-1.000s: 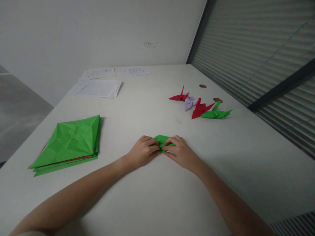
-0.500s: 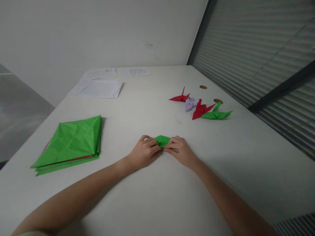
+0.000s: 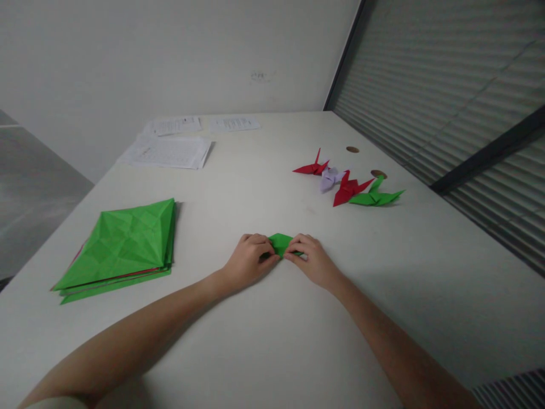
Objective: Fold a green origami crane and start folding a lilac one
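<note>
A small folded green paper lies on the white table in front of me, held between both hands. My left hand has its fingers curled over the paper's left side, thumb near the lower edge. On the other side, my right hand pinches the right part with thumb and fingertips. The fingers cover both ends of the paper, so its full shape is hidden.
Creased green sheets lie in a stack at the left, with some red between them. Folded paper cranes, red, lilac and green, sit at the right. Printed papers lie at the back left. Blinds line the right side.
The fingers of both hands have shifted slightly on the green paper, and the left thumb and fingers show a wider gap. The stack and the cranes stay where they were.
</note>
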{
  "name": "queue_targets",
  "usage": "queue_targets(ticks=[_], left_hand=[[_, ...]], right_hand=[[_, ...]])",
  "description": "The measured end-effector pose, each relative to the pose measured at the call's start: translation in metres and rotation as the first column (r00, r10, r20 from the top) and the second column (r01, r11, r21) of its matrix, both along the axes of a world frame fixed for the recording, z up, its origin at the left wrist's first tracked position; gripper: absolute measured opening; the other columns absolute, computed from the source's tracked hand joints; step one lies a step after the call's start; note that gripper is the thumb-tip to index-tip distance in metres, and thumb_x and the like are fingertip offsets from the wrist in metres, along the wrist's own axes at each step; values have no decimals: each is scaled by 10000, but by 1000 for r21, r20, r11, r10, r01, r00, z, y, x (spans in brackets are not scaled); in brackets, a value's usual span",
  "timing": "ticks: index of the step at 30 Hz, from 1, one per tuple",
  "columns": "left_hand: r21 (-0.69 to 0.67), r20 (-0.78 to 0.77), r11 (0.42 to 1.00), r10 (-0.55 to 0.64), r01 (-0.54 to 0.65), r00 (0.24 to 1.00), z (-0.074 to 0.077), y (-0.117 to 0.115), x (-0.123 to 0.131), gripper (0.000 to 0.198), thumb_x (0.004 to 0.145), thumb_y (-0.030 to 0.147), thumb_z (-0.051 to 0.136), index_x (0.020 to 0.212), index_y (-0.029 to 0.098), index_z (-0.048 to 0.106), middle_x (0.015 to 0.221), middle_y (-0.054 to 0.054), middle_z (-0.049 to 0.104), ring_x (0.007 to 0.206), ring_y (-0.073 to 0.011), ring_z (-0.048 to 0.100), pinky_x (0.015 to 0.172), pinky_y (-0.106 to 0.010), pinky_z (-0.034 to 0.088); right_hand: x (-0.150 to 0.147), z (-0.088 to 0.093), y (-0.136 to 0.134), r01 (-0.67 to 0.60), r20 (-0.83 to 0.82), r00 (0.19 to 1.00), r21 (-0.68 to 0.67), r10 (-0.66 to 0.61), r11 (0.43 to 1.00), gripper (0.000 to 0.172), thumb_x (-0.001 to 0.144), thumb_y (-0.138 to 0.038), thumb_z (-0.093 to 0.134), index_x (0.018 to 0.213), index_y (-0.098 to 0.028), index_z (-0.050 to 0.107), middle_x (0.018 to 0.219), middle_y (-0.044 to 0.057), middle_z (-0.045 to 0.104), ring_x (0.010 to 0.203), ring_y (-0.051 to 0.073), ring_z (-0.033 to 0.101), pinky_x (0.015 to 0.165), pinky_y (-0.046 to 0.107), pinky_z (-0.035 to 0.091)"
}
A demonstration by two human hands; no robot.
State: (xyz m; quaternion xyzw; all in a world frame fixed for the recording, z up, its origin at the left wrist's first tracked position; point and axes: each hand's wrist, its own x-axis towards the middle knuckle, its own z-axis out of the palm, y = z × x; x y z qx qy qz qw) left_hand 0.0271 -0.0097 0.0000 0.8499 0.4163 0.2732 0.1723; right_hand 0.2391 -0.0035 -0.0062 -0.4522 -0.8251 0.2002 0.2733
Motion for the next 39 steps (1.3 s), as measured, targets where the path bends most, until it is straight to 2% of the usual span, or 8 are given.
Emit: queue_targets(ticks=[5, 9, 16, 21, 30, 34, 39], left_hand=[[-7, -2, 1000, 7, -7, 1000, -5, 4, 0, 188, 912, 292, 594, 774, 184, 662, 872, -46, 694, 849, -181, 640, 817, -371, 442], [33, -41, 999, 6, -4, 999, -7, 5, 0, 185, 920, 280, 589, 782, 179, 662, 896, -47, 691, 849, -178, 634, 797, -356, 448], [97, -90, 994, 50, -41, 995, -5, 3, 1, 193, 925, 278, 579, 792, 163, 658, 955, -70, 642, 872, -192, 601, 780, -361, 453], [89, -100, 994, 68, -59, 993, -3, 3, 2, 225, 929, 324, 573, 790, 163, 646, 922, -65, 639, 852, -197, 585, 769, -372, 446], [98, -152, 994, 59, -45, 987, -5, 6, 1, 174, 927, 270, 575, 815, 162, 652, 906, -71, 632, 850, -207, 563, 743, -368, 453], [123, -143, 989, 94, -77, 985, -6, 6, 1, 191, 916, 293, 593, 791, 163, 654, 940, -78, 613, 851, -206, 556, 760, -372, 455], [143, -221, 985, 123, -92, 968, -2, 4, 1, 198, 915, 317, 599, 798, 168, 656, 961, -71, 617, 898, -226, 551, 762, -386, 431]], right_hand=[[-4, -6, -2, 153, 6, 988, 75, -154, 985, 135, 865, -289, 661, 752, -220, 688, 926, 73, 610, 928, 239, 538, 867, 434, 459], [-6, -10, -3, 204, 13, 978, 112, -206, 973, 139, 861, -284, 656, 737, -227, 684, 939, 80, 595, 948, 258, 522, 876, 465, 447], [-9, -10, -3, 221, 41, 973, 110, -226, 969, 133, 851, -251, 655, 725, -210, 672, 928, 80, 588, 928, 251, 516, 867, 454, 440], [-9, -13, -1, 223, 50, 972, 124, -231, 967, 153, 864, -269, 629, 723, -217, 662, 923, 78, 585, 918, 251, 512, 845, 445, 437], [-9, -14, 0, 228, 25, 972, 131, -233, 965, 198, 871, -292, 614, 692, -216, 652, 897, 81, 587, 888, 246, 527, 842, 451, 444], [-9, -14, 0, 239, 13, 970, 143, -243, 960, 206, 868, -301, 623, 680, -219, 642, 875, 76, 582, 872, 245, 530, 836, 445, 447], [-10, -14, -2, 256, 55, 962, 141, -266, 956, 168, 849, -267, 652, 690, -211, 640, 896, 80, 574, 895, 251, 522, 850, 440, 449]])
